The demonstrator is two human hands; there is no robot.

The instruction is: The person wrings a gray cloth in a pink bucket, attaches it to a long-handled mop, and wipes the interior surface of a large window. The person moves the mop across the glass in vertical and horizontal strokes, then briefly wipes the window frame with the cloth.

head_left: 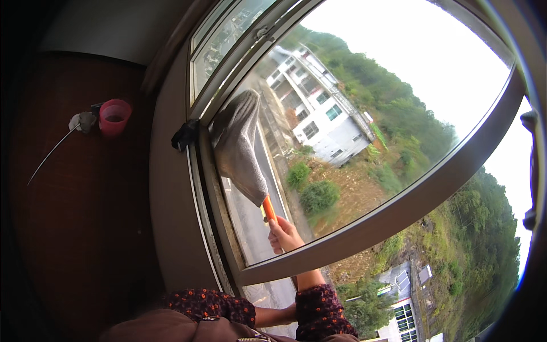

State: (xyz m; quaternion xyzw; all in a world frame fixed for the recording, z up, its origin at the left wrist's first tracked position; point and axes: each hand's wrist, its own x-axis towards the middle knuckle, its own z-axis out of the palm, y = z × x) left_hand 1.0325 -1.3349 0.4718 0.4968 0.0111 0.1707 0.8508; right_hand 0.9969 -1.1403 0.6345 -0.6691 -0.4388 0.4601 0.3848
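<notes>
My right hand (284, 236) is outside the window and shows through the glass. Its fingers close around the orange handle (269, 208) of a cleaning tool. A grey cloth (243, 149) covers the tool's head and lies along the far side of the pane, near the frame's lower corner. The right forearm passes below the sash's edge rail (367, 239). My left forearm reaches rightward behind the right sleeve, and the left hand is hidden there.
A black cloth (186, 134) lies on the window sill (173, 179). On the brown floor at left stand a pink bucket (114, 117) and, beside it, a thin rod with a whitish bundle (82, 122). Outside, far below, are a road, buildings and wooded slopes.
</notes>
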